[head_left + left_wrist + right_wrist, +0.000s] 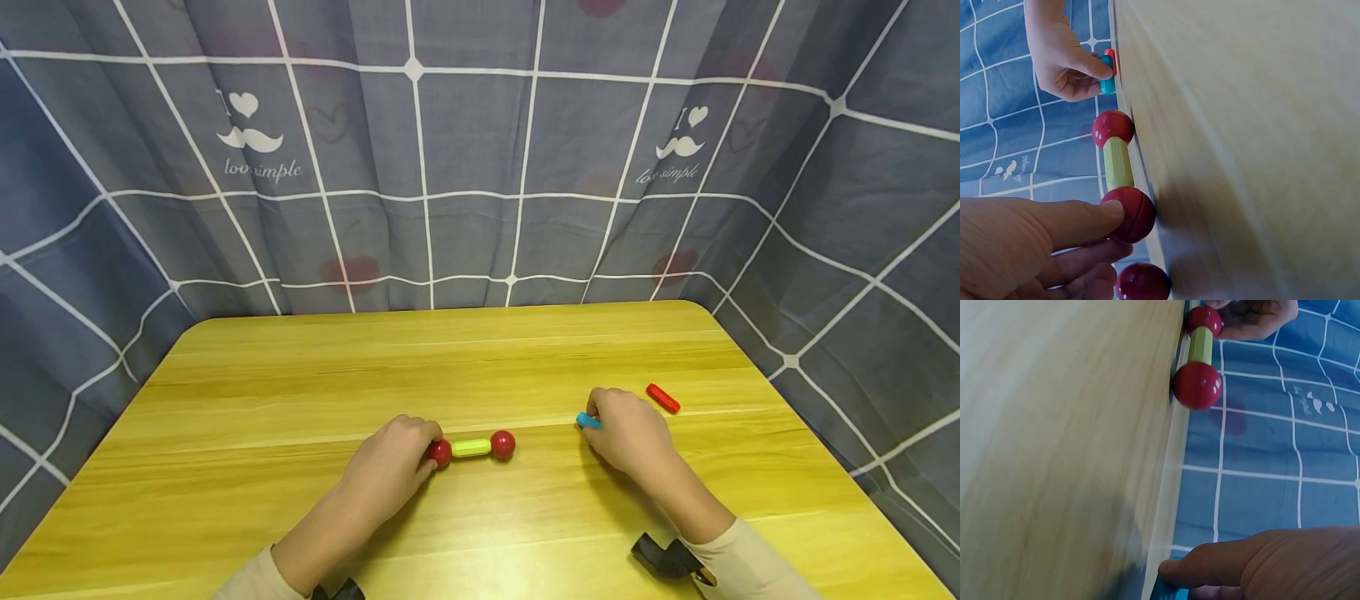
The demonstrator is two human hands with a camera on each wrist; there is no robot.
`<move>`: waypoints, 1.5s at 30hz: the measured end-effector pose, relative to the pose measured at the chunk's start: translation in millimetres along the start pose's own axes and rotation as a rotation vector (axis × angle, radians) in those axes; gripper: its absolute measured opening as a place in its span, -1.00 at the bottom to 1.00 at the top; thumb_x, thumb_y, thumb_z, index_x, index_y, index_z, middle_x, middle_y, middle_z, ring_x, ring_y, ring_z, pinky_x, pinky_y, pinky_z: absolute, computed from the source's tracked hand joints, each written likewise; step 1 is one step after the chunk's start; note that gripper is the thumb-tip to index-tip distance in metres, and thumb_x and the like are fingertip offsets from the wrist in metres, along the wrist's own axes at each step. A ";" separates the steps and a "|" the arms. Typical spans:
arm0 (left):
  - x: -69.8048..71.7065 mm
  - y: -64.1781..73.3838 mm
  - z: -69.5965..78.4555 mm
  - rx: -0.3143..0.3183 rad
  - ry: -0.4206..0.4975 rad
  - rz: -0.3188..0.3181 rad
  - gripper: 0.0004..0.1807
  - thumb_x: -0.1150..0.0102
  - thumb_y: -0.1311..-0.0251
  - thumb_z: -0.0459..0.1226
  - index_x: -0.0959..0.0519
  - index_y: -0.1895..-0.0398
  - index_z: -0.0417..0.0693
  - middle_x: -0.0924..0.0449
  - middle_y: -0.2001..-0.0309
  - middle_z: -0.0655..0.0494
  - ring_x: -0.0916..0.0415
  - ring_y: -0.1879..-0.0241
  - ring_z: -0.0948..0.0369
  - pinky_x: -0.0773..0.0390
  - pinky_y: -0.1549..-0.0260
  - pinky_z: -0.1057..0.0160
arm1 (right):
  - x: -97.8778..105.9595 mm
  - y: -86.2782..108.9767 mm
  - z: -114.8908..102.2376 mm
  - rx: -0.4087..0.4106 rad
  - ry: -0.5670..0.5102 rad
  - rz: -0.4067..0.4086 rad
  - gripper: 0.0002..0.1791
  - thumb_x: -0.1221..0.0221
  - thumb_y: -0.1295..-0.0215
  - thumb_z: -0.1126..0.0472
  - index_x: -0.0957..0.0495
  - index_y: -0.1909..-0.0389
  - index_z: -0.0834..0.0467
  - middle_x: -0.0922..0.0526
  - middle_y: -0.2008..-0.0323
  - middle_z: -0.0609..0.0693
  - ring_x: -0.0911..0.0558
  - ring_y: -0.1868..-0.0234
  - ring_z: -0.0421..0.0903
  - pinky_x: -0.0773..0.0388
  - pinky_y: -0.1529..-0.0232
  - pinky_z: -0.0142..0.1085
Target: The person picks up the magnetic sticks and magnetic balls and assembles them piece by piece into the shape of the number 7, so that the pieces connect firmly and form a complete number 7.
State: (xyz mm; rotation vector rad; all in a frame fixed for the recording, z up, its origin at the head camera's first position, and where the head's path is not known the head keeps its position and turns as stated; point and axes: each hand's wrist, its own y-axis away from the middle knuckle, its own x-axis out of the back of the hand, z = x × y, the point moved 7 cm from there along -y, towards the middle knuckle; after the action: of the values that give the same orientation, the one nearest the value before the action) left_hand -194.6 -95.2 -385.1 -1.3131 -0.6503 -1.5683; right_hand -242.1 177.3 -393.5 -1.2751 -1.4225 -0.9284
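Observation:
Two red balls stand at either end of a short yellow-green rod (471, 448), the three in one line on the wooden table. My left hand (386, 467) grips the left ball (1130, 215) between thumb and fingers; the right ball (502, 445) is untouched. Another red ball (1142, 284) lies beneath the left hand in the left wrist view, hidden from the head view. To the right, my right hand (630, 429) pinches a blue rod (588, 421) with its thumb over it, close above the table. Just past that hand lies a red rod (663, 398).
The table (300, 375) has a yellow wood-grain top with rounded far corners. A grey-blue curtain (465, 150) with white grid lines hangs behind it and along both sides. Black straps (663, 557) sit at the wrists.

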 end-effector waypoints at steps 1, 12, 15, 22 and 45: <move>-0.1 0.1 0.1 -0.002 0.000 0.001 -0.81 -0.50 0.03 -0.36 -0.63 0.38 -0.05 -0.58 0.44 0.18 -0.45 0.41 0.27 -0.49 0.48 0.35 | -0.2 0.6 -1.8 0.000 -0.001 -0.001 -0.79 -0.40 -0.12 0.13 -0.55 0.42 0.09 -0.52 0.52 -0.10 -0.46 0.55 -0.12 -0.44 0.54 -0.21; 0.1 1.0 0.1 -0.006 -0.005 0.001 -0.79 -0.51 0.05 -0.36 -0.62 0.39 -0.04 -0.58 0.42 0.21 -0.44 0.39 0.27 -0.50 0.45 0.33 | -1.9 5.1 -20.0 0.023 -0.019 -0.003 -0.80 -0.41 -0.11 0.13 -0.55 0.44 0.07 -0.48 0.55 -0.13 -0.43 0.59 -0.13 -0.40 0.56 -0.25; 0.1 1.1 0.0 -0.005 -0.003 0.000 -0.79 -0.51 0.05 -0.36 -0.62 0.39 -0.04 -0.58 0.42 0.21 -0.44 0.38 0.27 -0.51 0.45 0.33 | -1.7 6.8 -26.1 0.040 -0.016 -0.002 -0.80 -0.40 -0.11 0.13 -0.54 0.46 0.06 -0.46 0.56 -0.14 -0.42 0.59 -0.13 -0.39 0.57 -0.25; 0.0 1.4 0.3 -0.007 -0.001 -0.004 -0.79 -0.51 0.05 -0.36 -0.62 0.39 -0.05 -0.59 0.42 0.20 -0.44 0.38 0.26 -0.51 0.45 0.33 | -3.9 10.9 -36.0 0.070 -0.017 0.005 -0.81 -0.40 -0.08 0.13 -0.56 0.46 0.05 -0.48 0.56 -0.15 -0.42 0.58 -0.16 -0.38 0.57 -0.26; 0.7 1.1 -0.1 -0.013 -0.002 0.009 -0.79 -0.51 0.05 -0.37 -0.62 0.38 -0.05 -0.57 0.42 0.21 -0.44 0.38 0.27 -0.51 0.45 0.33 | -17.3 18.6 -67.3 0.167 -0.095 -0.032 -0.83 -0.39 -0.06 0.15 -0.55 0.48 0.04 -0.50 0.55 -0.19 -0.38 0.58 -0.23 -0.38 0.55 -0.31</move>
State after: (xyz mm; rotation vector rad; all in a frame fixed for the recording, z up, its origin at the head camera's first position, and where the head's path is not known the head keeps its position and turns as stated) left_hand -193.6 -96.0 -384.7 -1.3260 -0.6359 -1.5666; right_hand -212.8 111.7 -395.8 -1.1876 -1.5642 -0.7615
